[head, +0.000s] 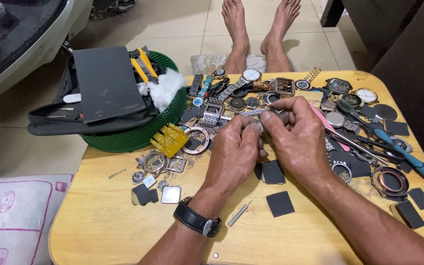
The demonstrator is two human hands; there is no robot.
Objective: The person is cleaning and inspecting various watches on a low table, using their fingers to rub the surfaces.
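**Two hands on one metal watch band**

Head view: I see my left hand [235,147] and right hand [298,132] both pinched shut on a metal watch band [252,113] — table [104,221] centre, green basket [128,140] at ten o'clock, blue-handled tool [408,159] at three.

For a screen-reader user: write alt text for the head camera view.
Two bare hands, left hand and right hand, meet over a wooden table, pinching a small metal watch part between the fingertips. Watches, watch cases, dark square patches and tools lie scattered around; a green basket sits at the left.
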